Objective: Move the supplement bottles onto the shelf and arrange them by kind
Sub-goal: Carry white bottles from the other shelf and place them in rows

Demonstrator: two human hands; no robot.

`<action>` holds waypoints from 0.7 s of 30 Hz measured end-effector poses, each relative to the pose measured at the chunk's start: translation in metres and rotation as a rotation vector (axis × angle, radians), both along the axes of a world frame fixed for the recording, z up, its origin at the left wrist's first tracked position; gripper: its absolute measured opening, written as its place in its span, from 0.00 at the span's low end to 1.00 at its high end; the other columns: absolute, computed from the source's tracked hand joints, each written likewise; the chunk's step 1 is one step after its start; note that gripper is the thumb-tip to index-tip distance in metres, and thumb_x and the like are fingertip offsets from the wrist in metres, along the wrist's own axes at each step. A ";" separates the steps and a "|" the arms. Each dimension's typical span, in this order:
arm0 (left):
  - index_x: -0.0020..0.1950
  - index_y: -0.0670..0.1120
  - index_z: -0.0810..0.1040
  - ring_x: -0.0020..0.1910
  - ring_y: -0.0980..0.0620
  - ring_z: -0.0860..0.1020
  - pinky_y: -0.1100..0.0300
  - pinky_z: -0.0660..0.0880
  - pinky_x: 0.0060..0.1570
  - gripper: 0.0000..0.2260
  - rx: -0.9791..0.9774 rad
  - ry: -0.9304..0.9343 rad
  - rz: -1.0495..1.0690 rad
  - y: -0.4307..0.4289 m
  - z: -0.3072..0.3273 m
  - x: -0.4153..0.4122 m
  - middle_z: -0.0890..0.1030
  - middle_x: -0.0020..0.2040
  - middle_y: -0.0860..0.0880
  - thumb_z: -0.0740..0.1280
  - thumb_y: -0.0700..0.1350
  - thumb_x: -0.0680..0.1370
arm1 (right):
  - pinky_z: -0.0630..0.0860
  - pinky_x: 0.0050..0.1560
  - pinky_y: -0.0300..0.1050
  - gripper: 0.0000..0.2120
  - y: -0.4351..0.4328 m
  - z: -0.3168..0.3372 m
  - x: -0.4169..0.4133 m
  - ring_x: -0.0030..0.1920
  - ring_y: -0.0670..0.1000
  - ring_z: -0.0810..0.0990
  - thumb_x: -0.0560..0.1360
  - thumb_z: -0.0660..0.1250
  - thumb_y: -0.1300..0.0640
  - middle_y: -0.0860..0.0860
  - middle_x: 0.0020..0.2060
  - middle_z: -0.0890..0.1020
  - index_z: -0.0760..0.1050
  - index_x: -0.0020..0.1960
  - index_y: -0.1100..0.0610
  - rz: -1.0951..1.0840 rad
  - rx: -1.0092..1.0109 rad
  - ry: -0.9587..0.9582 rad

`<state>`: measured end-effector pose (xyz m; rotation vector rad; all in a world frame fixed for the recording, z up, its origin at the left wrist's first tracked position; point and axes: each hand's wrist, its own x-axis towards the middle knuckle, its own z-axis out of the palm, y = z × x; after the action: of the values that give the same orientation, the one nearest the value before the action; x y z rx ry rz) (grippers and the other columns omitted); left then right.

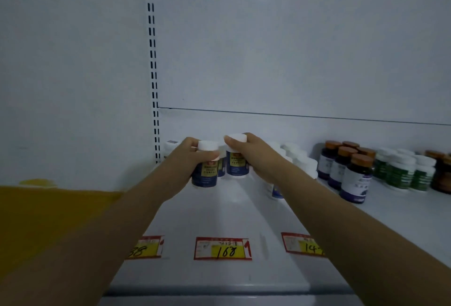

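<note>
The left hand [185, 159] has its grip closed around one blue bottle [205, 173], and the right hand [246, 152] has its grip closed around a second blue bottle [237, 166]; both bottles are upright at the back of the shelf [219, 213].

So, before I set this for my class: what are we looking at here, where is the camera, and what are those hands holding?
No machine here: a person wears one camera on the head, looking forward and down. The left hand grips a blue-labelled, white-capped bottle; the right hand grips a matching bottle by its cap. Both are at a white shop shelf. To the right stand white-capped bottles, dark orange-capped bottles and green-labelled bottles. Price tags line the front edge.
</note>
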<state>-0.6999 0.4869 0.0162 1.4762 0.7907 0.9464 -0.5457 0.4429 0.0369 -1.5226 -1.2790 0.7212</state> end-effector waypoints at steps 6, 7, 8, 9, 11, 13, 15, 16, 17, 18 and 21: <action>0.52 0.45 0.74 0.53 0.46 0.78 0.52 0.75 0.57 0.10 0.038 0.081 0.015 0.021 -0.018 0.017 0.80 0.49 0.47 0.70 0.36 0.73 | 0.73 0.50 0.48 0.15 0.015 -0.016 0.006 0.52 0.54 0.78 0.77 0.66 0.53 0.54 0.51 0.80 0.74 0.60 0.61 -0.140 -0.028 -0.089; 0.54 0.44 0.74 0.54 0.45 0.78 0.51 0.75 0.58 0.12 0.040 0.089 0.032 0.023 -0.020 0.020 0.80 0.51 0.46 0.71 0.37 0.73 | 0.73 0.51 0.47 0.15 0.017 -0.017 0.006 0.52 0.54 0.78 0.77 0.66 0.53 0.54 0.51 0.79 0.74 0.60 0.61 -0.162 -0.038 -0.104; 0.56 0.44 0.74 0.55 0.45 0.78 0.49 0.75 0.59 0.14 0.040 0.096 0.051 0.026 -0.021 0.022 0.80 0.53 0.45 0.71 0.37 0.72 | 0.73 0.52 0.48 0.16 0.019 -0.018 0.006 0.54 0.56 0.78 0.77 0.66 0.53 0.55 0.53 0.80 0.74 0.61 0.61 -0.185 -0.047 -0.117; 0.57 0.43 0.74 0.56 0.44 0.78 0.48 0.75 0.59 0.15 0.042 0.100 0.069 0.028 -0.022 0.024 0.80 0.54 0.44 0.72 0.37 0.72 | 0.73 0.54 0.49 0.16 0.022 -0.020 0.006 0.56 0.56 0.78 0.77 0.66 0.53 0.56 0.55 0.80 0.74 0.61 0.61 -0.202 -0.050 -0.125; 0.57 0.42 0.74 0.56 0.44 0.78 0.46 0.75 0.60 0.17 0.046 0.103 0.109 0.032 -0.024 0.028 0.80 0.54 0.44 0.74 0.38 0.71 | 0.73 0.56 0.49 0.16 0.027 -0.021 0.006 0.57 0.57 0.78 0.77 0.67 0.54 0.58 0.58 0.80 0.74 0.61 0.62 -0.228 -0.051 -0.125; 0.55 0.43 0.73 0.56 0.44 0.79 0.45 0.76 0.59 0.18 0.047 0.106 0.133 0.034 -0.025 0.030 0.79 0.50 0.47 0.75 0.39 0.69 | 0.73 0.56 0.49 0.17 0.031 -0.022 0.006 0.58 0.56 0.77 0.77 0.67 0.54 0.58 0.58 0.79 0.73 0.62 0.62 -0.238 -0.055 -0.104; 0.53 0.42 0.72 0.54 0.44 0.80 0.46 0.76 0.58 0.19 0.048 0.118 0.136 0.036 -0.026 0.031 0.80 0.49 0.47 0.76 0.40 0.68 | 0.73 0.56 0.49 0.17 0.033 -0.023 0.006 0.58 0.57 0.77 0.77 0.67 0.54 0.58 0.59 0.79 0.73 0.62 0.62 -0.240 -0.051 -0.081; 0.54 0.40 0.73 0.54 0.44 0.80 0.45 0.77 0.58 0.20 0.051 0.130 0.131 0.037 -0.026 0.032 0.81 0.51 0.45 0.77 0.41 0.67 | 0.73 0.57 0.49 0.17 0.033 -0.023 0.005 0.58 0.57 0.77 0.77 0.67 0.54 0.58 0.59 0.79 0.72 0.62 0.62 -0.242 -0.051 -0.078; 0.56 0.39 0.74 0.54 0.44 0.80 0.44 0.77 0.58 0.22 0.059 0.142 0.123 0.038 -0.027 0.033 0.81 0.53 0.44 0.77 0.43 0.67 | 0.74 0.59 0.50 0.17 0.033 -0.023 0.005 0.59 0.57 0.77 0.77 0.67 0.55 0.58 0.59 0.78 0.72 0.62 0.62 -0.241 -0.050 -0.077; 0.56 0.39 0.74 0.54 0.44 0.81 0.44 0.77 0.57 0.23 0.070 0.156 0.119 0.040 -0.028 0.033 0.82 0.53 0.43 0.78 0.44 0.66 | 0.74 0.60 0.51 0.17 0.033 -0.023 0.005 0.59 0.57 0.77 0.77 0.66 0.55 0.59 0.59 0.78 0.72 0.62 0.63 -0.239 -0.053 -0.073; 0.57 0.40 0.73 0.53 0.43 0.81 0.43 0.78 0.55 0.25 0.098 0.177 0.129 0.044 -0.032 0.035 0.81 0.54 0.42 0.78 0.46 0.65 | 0.73 0.61 0.52 0.17 0.033 -0.022 0.005 0.60 0.58 0.76 0.78 0.66 0.55 0.60 0.60 0.78 0.71 0.63 0.63 -0.237 -0.058 -0.067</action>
<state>-0.6650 0.5305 -0.0159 1.6255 0.9908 0.9711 -0.5411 0.4756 0.0147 -1.7233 -1.1105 0.5620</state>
